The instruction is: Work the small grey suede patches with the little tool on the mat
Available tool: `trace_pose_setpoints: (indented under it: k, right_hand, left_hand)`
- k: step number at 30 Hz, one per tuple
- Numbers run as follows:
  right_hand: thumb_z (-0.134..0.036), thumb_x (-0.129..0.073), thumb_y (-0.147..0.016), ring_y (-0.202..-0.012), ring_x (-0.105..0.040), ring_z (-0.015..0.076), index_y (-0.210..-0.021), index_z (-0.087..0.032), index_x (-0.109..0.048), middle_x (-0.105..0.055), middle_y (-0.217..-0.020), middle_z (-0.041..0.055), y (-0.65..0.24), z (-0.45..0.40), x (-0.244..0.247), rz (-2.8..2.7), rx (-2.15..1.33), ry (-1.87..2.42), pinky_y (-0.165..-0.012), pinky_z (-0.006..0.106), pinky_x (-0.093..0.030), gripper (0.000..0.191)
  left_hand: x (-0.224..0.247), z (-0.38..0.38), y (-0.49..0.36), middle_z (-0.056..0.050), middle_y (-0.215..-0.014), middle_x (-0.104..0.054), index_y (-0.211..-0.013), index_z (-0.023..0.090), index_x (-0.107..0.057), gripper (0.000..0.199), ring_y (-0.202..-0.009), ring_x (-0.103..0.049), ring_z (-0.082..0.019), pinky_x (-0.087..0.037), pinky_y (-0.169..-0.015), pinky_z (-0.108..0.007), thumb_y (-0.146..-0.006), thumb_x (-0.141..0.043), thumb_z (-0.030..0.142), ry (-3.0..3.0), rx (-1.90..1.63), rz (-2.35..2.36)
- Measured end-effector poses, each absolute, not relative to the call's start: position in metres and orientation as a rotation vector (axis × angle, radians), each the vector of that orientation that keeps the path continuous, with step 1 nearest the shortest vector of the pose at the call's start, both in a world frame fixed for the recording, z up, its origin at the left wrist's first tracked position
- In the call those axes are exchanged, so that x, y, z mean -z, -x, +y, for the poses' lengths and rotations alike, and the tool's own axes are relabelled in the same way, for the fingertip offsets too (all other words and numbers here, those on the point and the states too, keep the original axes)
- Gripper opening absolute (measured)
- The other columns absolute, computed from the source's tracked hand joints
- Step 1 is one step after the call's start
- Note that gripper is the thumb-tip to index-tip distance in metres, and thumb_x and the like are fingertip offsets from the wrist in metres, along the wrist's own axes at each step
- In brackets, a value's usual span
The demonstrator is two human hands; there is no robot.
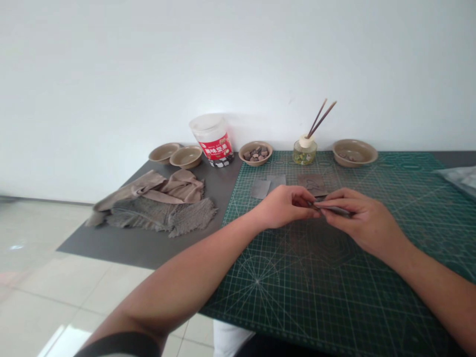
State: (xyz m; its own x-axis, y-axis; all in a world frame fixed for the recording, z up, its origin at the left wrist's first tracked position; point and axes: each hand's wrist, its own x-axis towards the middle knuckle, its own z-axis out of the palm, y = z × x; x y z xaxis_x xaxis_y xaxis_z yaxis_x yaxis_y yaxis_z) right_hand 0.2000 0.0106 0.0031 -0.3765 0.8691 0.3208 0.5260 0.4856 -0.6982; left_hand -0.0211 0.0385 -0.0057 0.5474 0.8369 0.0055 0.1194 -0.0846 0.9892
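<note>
My left hand [282,207] and my right hand [357,218] meet above the green cutting mat [327,297]. Their fingertips pinch a thin dark grey strip [334,210], possibly clay, whose material I cannot tell. Just beyond my left fingers lie two flat grey pieces [261,189] and a textured grey-brown tile [312,184]. Neither hand touches these pieces.
Along the wall stand several tan bowls [186,157], one with dark chunks [255,153], a lidded jar with a red label [214,137] and a reed diffuser [305,150]. Grey-brown cloths [156,208] lie on a dark mat [148,248], whose edge drops to the tiled floor.
</note>
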Motion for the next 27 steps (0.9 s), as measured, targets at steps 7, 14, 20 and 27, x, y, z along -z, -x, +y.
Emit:
trace_pose_setpoints:
  k: [7, 14, 20, 27]
  right_hand:
    - [-0.035, -0.068, -0.089, -0.092, -0.069, 0.0221, -0.101, -0.032, -0.081, -0.073, -0.104, 0.0022, -0.2004, 0.0099, -0.0036, -2.080, -0.614, 1.149, -0.077, 0.035, -0.056, 0.018]
    - [-0.038, -0.067, -0.089, -0.093, -0.069, 0.0231, -0.100, -0.031, -0.081, -0.073, -0.104, 0.0029, -0.1996, 0.0090, -0.0072, -2.069, -0.689, 1.173, -0.078, 0.035, -0.055, 0.019]
    - [-0.040, -0.069, -0.088, -0.095, -0.069, 0.0227, -0.102, -0.032, -0.080, -0.073, -0.105, 0.0019, -0.1997, 0.0089, -0.0078, -2.067, -0.772, 1.168, -0.079, 0.034, -0.055, 0.019]
    - [-0.039, -0.068, -0.089, -0.093, -0.070, 0.0215, -0.102, -0.033, -0.080, -0.073, -0.104, 0.0006, -0.1979, 0.0081, -0.0088, -2.068, -0.721, 1.171, -0.080, 0.034, -0.055, 0.019]
  left_hand:
    - [0.0020, 0.0368, 0.0206, -0.006, -0.080, -0.073, -0.096, 0.013, -0.070, 0.030, -0.071, -0.067, -0.015, -0.048, -0.062, -0.026, -0.074, -0.083, 0.028, -1.533, -0.704, 0.825]
    - [-0.0005, 0.0364, 0.0220, -0.004, -0.079, -0.071, -0.097, 0.012, -0.071, 0.031, -0.068, -0.062, -0.012, -0.045, -0.060, -0.024, -0.075, -0.082, 0.031, -1.593, -0.676, 0.817]
    - [-0.0030, 0.0360, 0.0232, -0.002, -0.079, -0.071, -0.098, 0.012, -0.069, 0.028, -0.070, -0.062, -0.011, -0.047, -0.065, -0.024, -0.078, -0.080, 0.029, -1.653, -0.662, 0.818]
    - [0.0013, 0.0354, 0.0212, -0.003, -0.078, -0.070, -0.098, 0.012, -0.068, 0.029, -0.069, -0.062, -0.012, -0.046, -0.063, -0.024, -0.078, -0.080, 0.028, -1.595, -0.704, 0.790]
